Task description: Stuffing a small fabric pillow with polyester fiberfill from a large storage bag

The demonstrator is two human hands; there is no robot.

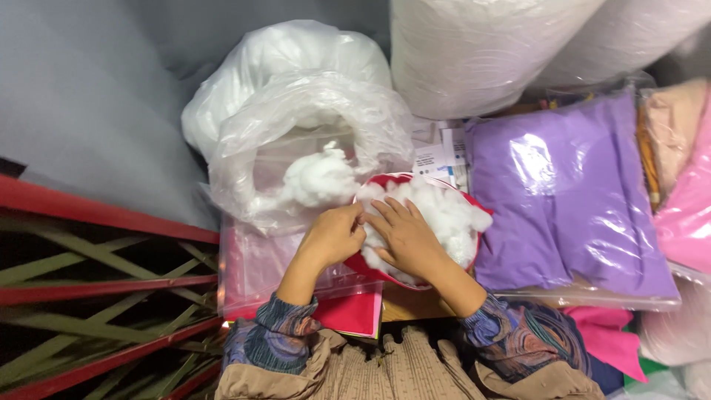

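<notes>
Across the far right, two large white rolls of wadding (481,52) lie side by side, the biggest things before you. Below them, on the right, a purple packet in clear film (570,200) lies flat, with pink fabric (689,207) at its right edge. At far centre, a white plastic sack (296,67) stands stuffed full, and just in front of it an open clear bag (311,141) holds a loose clump of white stuffing (322,178). Red metal bars (89,215) run along the left side. Near the middle, just right of the clear bag, sits the red cover (415,222), heaped with white fibrefill (452,215). Your right hand (404,237) lies flat on the fibrefill with fingers spread, pressing on it. Your left hand (333,233) is curled together at the cover's left edge, fingertips closed on the rim, touching the fingers of the other hand. Under both lies a clear zip bag (252,274) over a red sheet (348,311).
</notes>
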